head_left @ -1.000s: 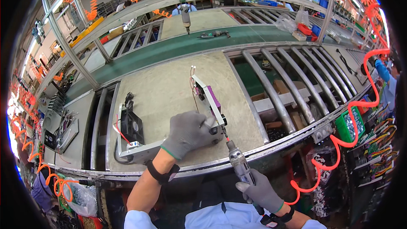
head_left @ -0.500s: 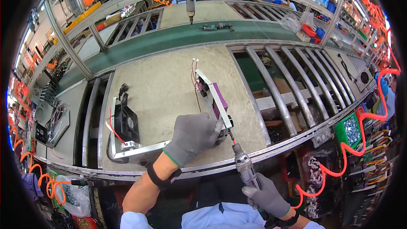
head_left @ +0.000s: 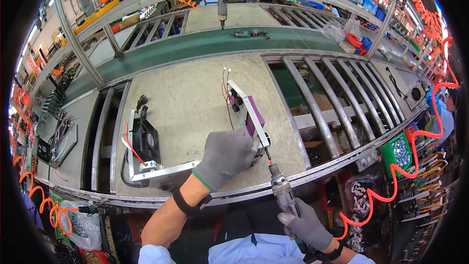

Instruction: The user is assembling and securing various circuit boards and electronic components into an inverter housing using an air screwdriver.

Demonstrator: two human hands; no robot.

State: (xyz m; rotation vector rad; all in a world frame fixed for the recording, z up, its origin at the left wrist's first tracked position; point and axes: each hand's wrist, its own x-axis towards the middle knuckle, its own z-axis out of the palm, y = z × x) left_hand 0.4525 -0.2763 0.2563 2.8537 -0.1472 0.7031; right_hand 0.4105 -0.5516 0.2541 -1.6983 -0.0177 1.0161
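Note:
A silver metal frame (head_left: 171, 171) sits on the worktop. A black fan (head_left: 146, 140) stands at its left end, and a purple finned heat sink (head_left: 253, 120) is on its right side panel. My gloved left hand (head_left: 227, 159) is closed on the frame's near right corner; its fingertips are partly hidden. In my gloved right hand (head_left: 309, 226) is a grey power screwdriver (head_left: 284, 194), tilted up and left. Its bit meets the outer side of the frame's right panel, near the corner. Thin wires (head_left: 226, 85) with white plugs rise beside that panel.
Metal rollers (head_left: 337, 102) flank the worktop (head_left: 195, 93) on the right. Beyond it runs a green belt (head_left: 185, 46) with another driver (head_left: 250, 33) lying on it. A second screwdriver (head_left: 223, 10) hangs above. An orange coiled hose (head_left: 373, 198) and a green screw bin (head_left: 398, 151) are at right.
The right panel and the screwdriver bit have shifted slightly to the right together. Both hands keep their hold.

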